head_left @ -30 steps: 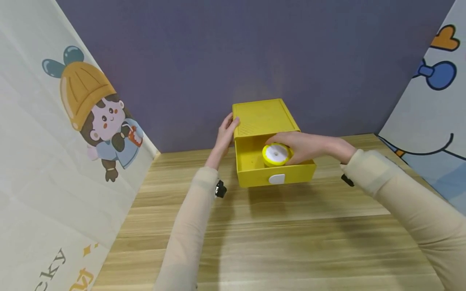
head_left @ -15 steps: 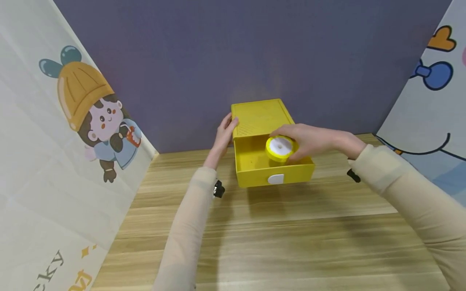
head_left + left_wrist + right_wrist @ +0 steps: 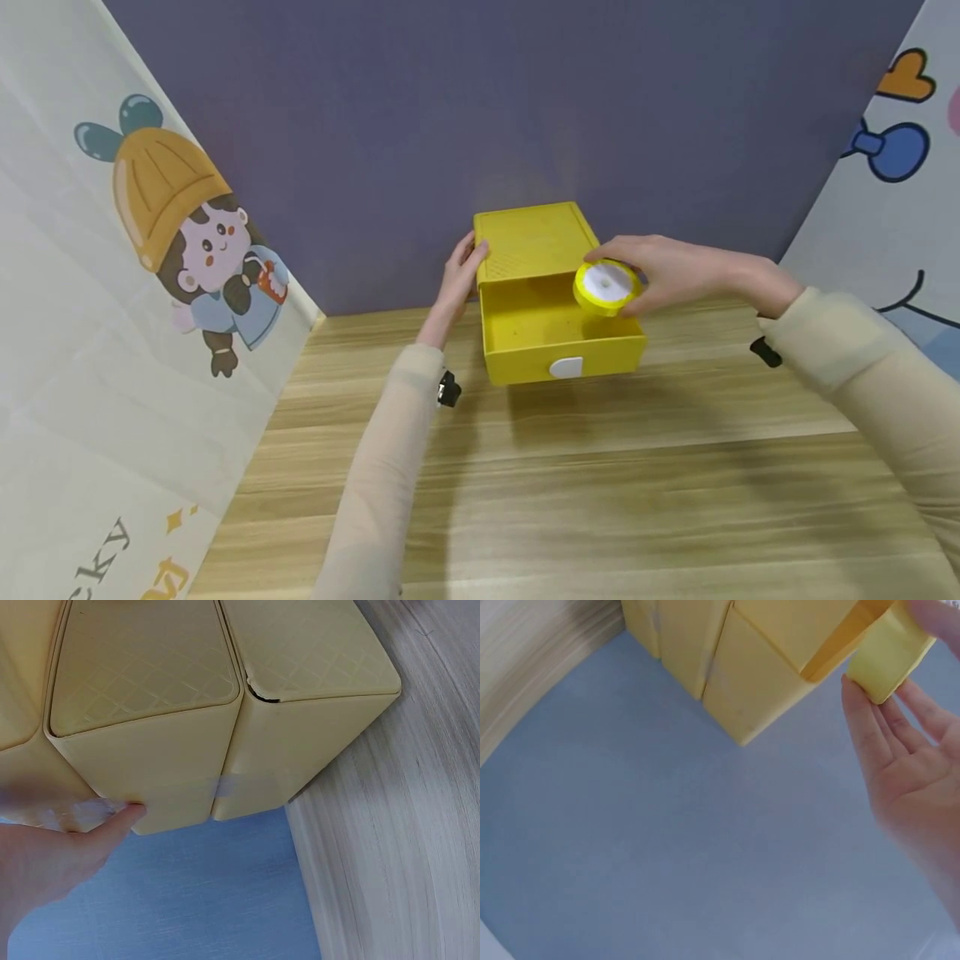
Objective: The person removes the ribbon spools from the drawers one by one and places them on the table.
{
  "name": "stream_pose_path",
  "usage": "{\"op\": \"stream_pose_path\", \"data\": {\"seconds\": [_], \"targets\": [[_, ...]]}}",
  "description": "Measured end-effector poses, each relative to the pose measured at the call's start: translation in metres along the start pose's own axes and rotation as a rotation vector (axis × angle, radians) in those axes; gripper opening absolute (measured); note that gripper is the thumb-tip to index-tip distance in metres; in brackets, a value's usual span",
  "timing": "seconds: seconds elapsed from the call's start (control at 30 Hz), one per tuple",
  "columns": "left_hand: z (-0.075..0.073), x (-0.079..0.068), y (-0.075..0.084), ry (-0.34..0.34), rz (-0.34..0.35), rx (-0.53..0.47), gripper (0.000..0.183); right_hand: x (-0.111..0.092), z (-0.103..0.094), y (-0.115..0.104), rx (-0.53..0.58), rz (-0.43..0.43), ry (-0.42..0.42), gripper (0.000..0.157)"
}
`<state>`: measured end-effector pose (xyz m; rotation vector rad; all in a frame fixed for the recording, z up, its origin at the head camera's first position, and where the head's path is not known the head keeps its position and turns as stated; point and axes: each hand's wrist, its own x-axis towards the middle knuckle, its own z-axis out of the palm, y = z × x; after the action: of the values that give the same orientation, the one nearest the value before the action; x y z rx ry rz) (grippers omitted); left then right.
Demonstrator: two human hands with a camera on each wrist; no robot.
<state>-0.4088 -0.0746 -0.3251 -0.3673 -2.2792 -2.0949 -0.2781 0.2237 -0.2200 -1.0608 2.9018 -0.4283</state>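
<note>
In the head view my right hand (image 3: pixel 667 267) holds a roll of yellow ribbon (image 3: pixel 606 283) with a white spool face. Fingers and thumb grip its rim above the right part of a pulled-out yellow drawer (image 3: pixel 525 321). The right wrist view shows the ribbon's yellow edge (image 3: pixel 889 656) between thumb and fingers. My left hand (image 3: pixel 456 279) rests against the left side of the yellow drawer unit (image 3: pixel 532 242), thumb at its top edge. In the left wrist view an extended digit of the left hand (image 3: pixel 82 851) touches the unit's side; the other fingers are mostly hidden.
The drawer's front carries a white handle (image 3: pixel 566 367). The unit stands on a wooden tabletop (image 3: pixel 600 517) before a dark blue-grey wall (image 3: pixel 375 150). Clear tape (image 3: pixel 225 787) crosses the unit's side. White printed panels (image 3: pixel 60 333) border the table left and right.
My right hand has lifted the ribbon roll out of the drawer's interior, up and to the right. The left hand stays at the unit's side, and the drawer remains pulled out.
</note>
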Motion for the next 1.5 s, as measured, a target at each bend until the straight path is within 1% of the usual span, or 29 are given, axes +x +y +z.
{"op": "stream_pose_path", "data": {"seconds": [0.13, 0.27, 0.4, 0.7, 0.87, 1.2, 1.33, 1.5], "targets": [[0.0, 0.0, 0.001, 0.001, 0.002, -0.007, 0.067, -0.012, -0.008, 0.004, 0.012, 0.018, 0.014, 0.073], [-0.001, 0.001, 0.002, 0.005, 0.006, -0.006, 0.067, -0.021, -0.011, 0.011, 0.02, 0.026, 0.033, 0.075], [-0.002, 0.0, 0.003, -0.003, 0.009, -0.009, 0.067, -0.029, -0.009, 0.018, 0.019, 0.034, 0.048, 0.075], [-0.006, -0.001, 0.003, -0.009, 0.002, -0.015, 0.068, -0.041, -0.004, 0.033, 0.001, 0.096, 0.042, 0.078], [-0.005, -0.002, 0.003, -0.004, -0.013, -0.008, 0.067, -0.048, 0.002, 0.039, 0.001, 0.121, 0.044, 0.078], [-0.003, -0.003, 0.0, -0.01, -0.01, -0.013, 0.068, -0.064, 0.022, 0.054, 0.0, 0.16, 0.03, 0.079], [-0.003, -0.004, 0.002, -0.023, -0.034, -0.019, 0.069, -0.069, 0.029, 0.058, 0.018, 0.181, 0.012, 0.081], [-0.004, -0.009, 0.012, -0.049, -0.079, -0.04, 0.068, -0.075, 0.038, 0.064, 0.013, 0.158, 0.026, 0.081]]}}
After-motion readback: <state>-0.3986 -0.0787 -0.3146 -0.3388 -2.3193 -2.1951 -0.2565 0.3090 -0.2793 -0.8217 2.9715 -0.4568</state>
